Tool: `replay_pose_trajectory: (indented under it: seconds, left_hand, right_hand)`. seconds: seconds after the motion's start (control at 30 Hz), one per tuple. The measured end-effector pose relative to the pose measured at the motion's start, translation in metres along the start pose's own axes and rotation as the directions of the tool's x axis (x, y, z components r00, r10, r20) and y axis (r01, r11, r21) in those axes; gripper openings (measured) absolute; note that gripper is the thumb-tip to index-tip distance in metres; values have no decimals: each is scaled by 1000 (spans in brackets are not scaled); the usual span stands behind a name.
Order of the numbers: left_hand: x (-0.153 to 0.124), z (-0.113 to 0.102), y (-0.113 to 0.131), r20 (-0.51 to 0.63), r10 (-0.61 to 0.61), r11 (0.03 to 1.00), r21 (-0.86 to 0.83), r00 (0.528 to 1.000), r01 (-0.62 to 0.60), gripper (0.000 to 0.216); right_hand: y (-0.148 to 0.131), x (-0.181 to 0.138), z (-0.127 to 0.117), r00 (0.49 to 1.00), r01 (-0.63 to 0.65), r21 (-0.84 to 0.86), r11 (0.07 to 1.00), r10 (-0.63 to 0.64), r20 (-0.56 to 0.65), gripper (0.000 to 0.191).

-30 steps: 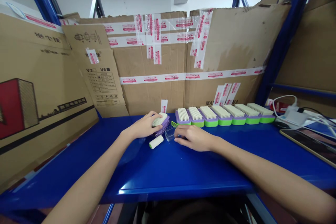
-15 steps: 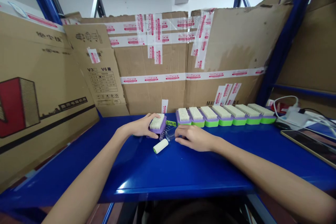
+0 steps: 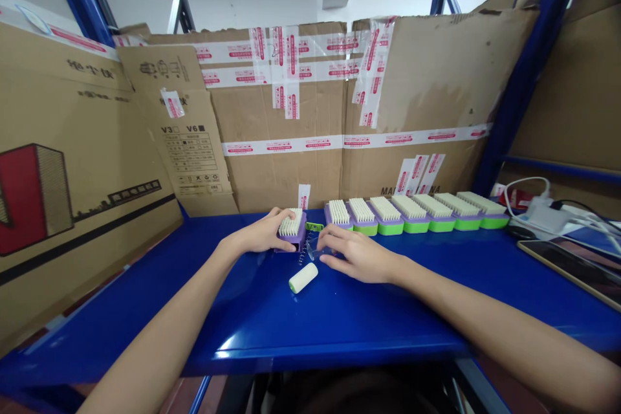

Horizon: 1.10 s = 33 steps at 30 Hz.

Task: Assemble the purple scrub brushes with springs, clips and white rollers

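Observation:
My left hand (image 3: 264,233) is closed around a purple block topped with rows of cream bristles (image 3: 290,222), like a brush head. At my right hand (image 3: 356,252), the fingers are curled on a clear plastic piece (image 3: 313,249), partly covered by them. Between the two hands lies a thin metal coil spring (image 3: 301,254). A small green part (image 3: 314,227) rests behind it, beside the purple block. Just in front, a cream roller with a green end (image 3: 303,278) lies on the blue surface, apart from both hands.
A row of several bristled purple-and-green brushes (image 3: 411,208) stands along the back right. Further right are a white charger with cables (image 3: 542,213) and a tablet (image 3: 572,268). Taped cardboard (image 3: 286,171) walls the back and left of the blue shelf (image 3: 339,317).
The cream roller has shifted slightly right and toward me. My left hand has turned the purple block a little, and my right hand has moved slightly left with the clear piece.

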State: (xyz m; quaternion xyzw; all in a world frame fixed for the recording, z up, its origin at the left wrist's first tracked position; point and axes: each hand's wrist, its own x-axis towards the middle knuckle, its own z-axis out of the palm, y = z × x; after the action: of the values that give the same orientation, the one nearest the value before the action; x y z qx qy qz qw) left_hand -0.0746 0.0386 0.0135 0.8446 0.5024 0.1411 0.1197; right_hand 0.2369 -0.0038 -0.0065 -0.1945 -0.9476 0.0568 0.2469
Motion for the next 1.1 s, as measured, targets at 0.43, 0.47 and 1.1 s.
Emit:
replay_pose_trajectory:
  seconds: [0.43, 0.47, 1.1]
  left_hand:
    - [0, 2, 8, -56, -41, 999, 31, 998, 43, 62]
    - [0, 2, 8, -58, -41, 999, 31, 997, 43, 61]
    - [0, 4, 19, -146, -39, 993, 104, 988, 55, 54]
  right_hand:
    - [-10, 0, 6, 992, 102, 37, 994, -105, 64, 32]
    - [-10, 1, 6, 993, 100, 36, 994, -102, 64, 33]
    - [-14, 1, 8, 988, 106, 27, 994, -108, 107, 29]
